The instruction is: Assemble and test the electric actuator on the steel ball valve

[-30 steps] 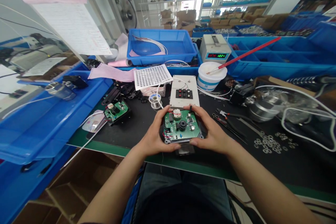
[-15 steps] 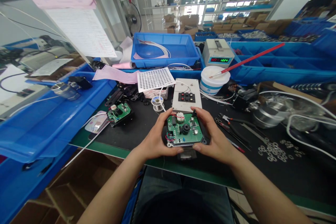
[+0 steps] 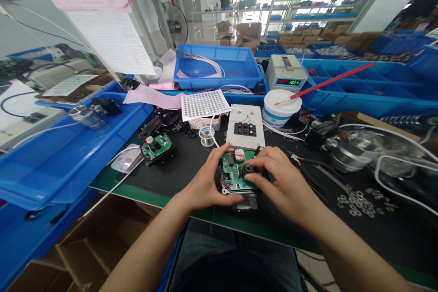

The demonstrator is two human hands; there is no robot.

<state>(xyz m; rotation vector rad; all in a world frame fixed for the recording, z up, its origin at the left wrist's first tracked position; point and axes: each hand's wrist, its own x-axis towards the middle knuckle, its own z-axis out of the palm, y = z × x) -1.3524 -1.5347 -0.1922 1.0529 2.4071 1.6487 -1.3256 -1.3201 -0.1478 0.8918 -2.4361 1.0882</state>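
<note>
A green circuit board (image 3: 234, 177) in a grey frame sits on the black mat near the table's front edge. My left hand (image 3: 205, 182) grips its left side, thumb under the front edge and fingers curled over the far corner. My right hand (image 3: 284, 182) lies over the board's right half, its fingers pinching at the black round part (image 3: 247, 169) in the middle. A white part with red marks (image 3: 239, 154) stands at the board's far edge. Just behind lies a white panel with dark buttons (image 3: 245, 127).
A second green board (image 3: 156, 145) lies to the left, a solder spool (image 3: 206, 134) behind it. Pliers (image 3: 308, 162) and several washers (image 3: 357, 201) lie to the right. A white tub with a red brush (image 3: 279, 106), a digital meter (image 3: 286, 73) and blue bins (image 3: 219, 65) line the back.
My right hand has moved from the board's right edge onto its top, covering the right half and pinching at the black part. My left hand keeps its grip.
</note>
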